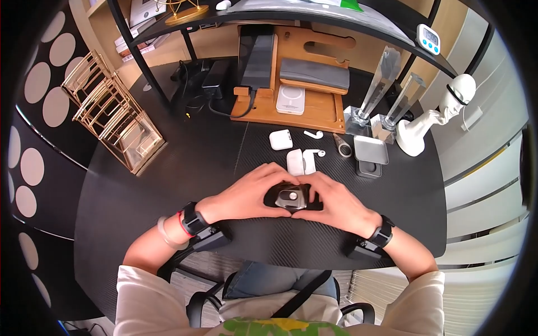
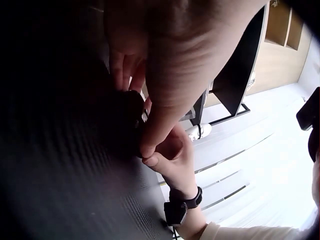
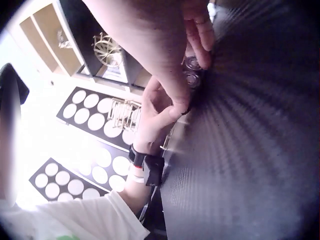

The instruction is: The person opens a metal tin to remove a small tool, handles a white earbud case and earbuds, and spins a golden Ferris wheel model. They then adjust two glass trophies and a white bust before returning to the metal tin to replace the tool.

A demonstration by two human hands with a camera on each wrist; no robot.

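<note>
Both hands meet at the front middle of the desk, around a small, glossy dark device with a round silver button. My left hand curves in from one side, its thumb at the near edge and fingertips at the far edge. From the other side my right hand holds it the same way, thumb tips nearly meeting. In the right wrist view, two ringed round parts of the device show by the right fingers. Much of it is dark in the left wrist view. Just beyond the fingertips stands an open white earbud case.
Farther back lie another white earbud case, an earbud, a grey key-fob-like piece and an open grey tin. A wooden organizer, crystal trophies, a white bust and a gold wire rack stand around.
</note>
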